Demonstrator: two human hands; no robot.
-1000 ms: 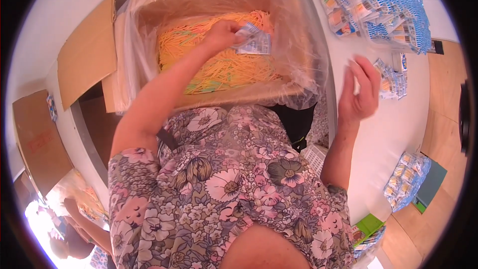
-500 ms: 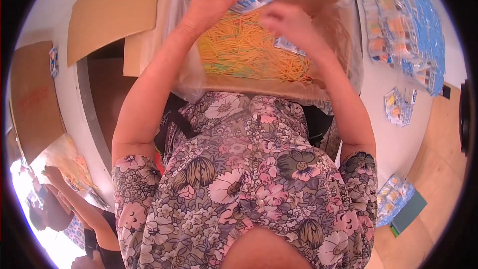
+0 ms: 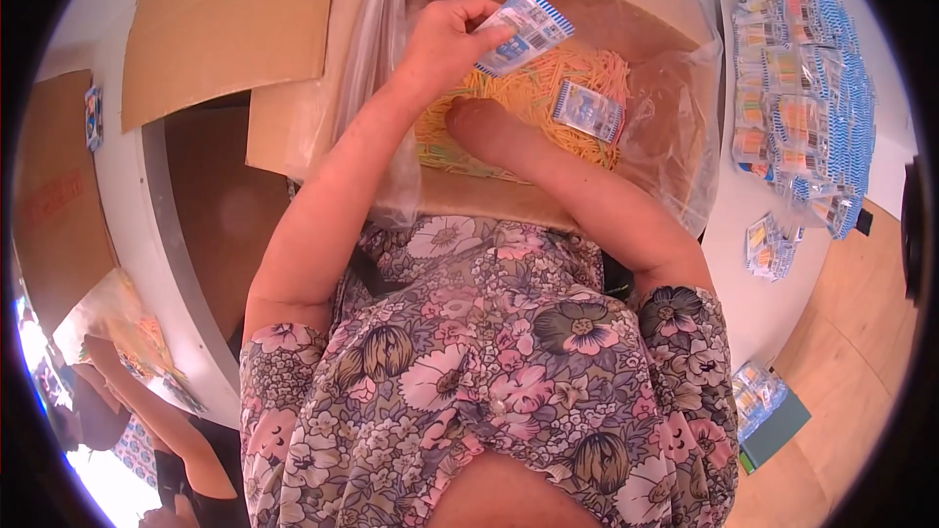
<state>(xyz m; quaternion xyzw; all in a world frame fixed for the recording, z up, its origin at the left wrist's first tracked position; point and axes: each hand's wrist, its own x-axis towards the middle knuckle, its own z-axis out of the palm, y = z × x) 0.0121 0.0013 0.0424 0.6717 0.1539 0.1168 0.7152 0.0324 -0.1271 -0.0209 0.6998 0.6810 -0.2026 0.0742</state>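
At the far left, a flattened brown cardboard sheet was noted, with a folded-out box flap lying beyond it on the white bench. A second person's arm was seen at the lower left edge, beside a clear bag of coloured items.

In the middle, an open cardboard box lined with a clear plastic bag was observed, filled with a mass of thin yellow and orange sticks. The left hand was raised over the box, and a small blue-and-white striped packet was held between its thumb and fingers, which were closed narrowly on the packet's lower edge. The right hand was pushed down into the sticks; its fingers were buried, so their state could not be told. A second small blue packet was seen lying loose on the sticks, just right of that forearm.

To the right, rows of filled packets were laid out on the bench, a small heap of packets lay nearer, and a further bundle rested on a green-edged tray.
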